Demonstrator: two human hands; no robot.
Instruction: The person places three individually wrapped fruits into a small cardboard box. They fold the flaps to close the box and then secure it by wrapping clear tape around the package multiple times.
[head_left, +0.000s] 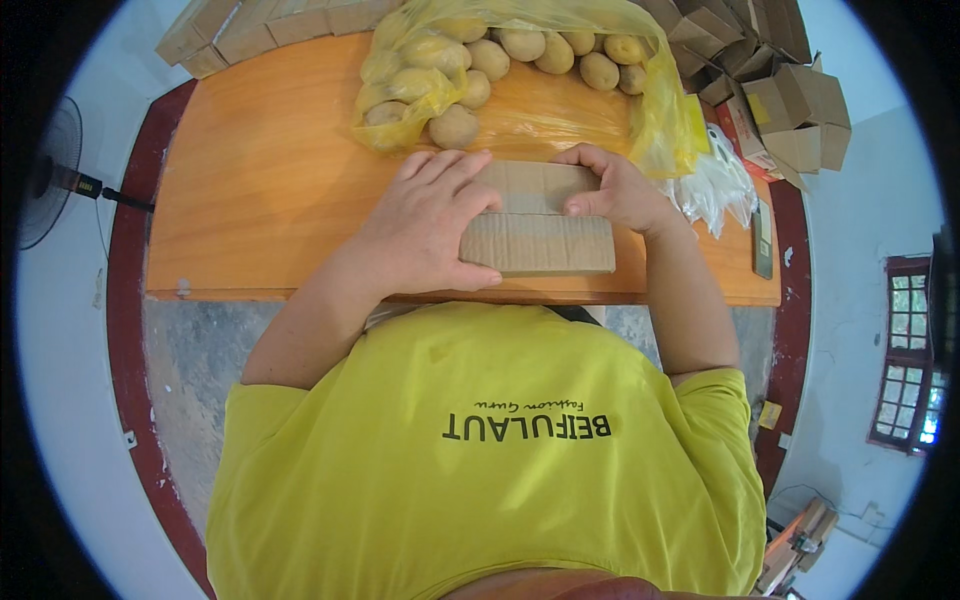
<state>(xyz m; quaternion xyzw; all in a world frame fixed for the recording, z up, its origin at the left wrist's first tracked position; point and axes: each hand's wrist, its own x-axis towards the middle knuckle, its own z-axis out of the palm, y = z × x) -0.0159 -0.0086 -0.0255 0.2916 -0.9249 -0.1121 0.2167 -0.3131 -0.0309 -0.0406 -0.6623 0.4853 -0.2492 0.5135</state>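
A small brown cardboard box (540, 244) lies near the front edge of the wooden table (247, 187), its top flaps meeting at a seam across the middle. My left hand (424, 225) grips the box's left end, with the thumb on the near side and the fingers reaching over the far flap. At the far right corner, my right hand (619, 187) pinches the box between thumb and fingers. Beyond the box, a yellow plastic bag (664, 105) lies spread open with several potatoes (454, 126) in it. The box's contents are hidden.
Cardboard boxes (300, 26) line the back left. Opened cartons (795, 105) are piled at the back right, beside white plastic bags (716, 187). A phone-like flat object (763, 240) lies at the right edge. A fan (56, 180) stands left of the table.
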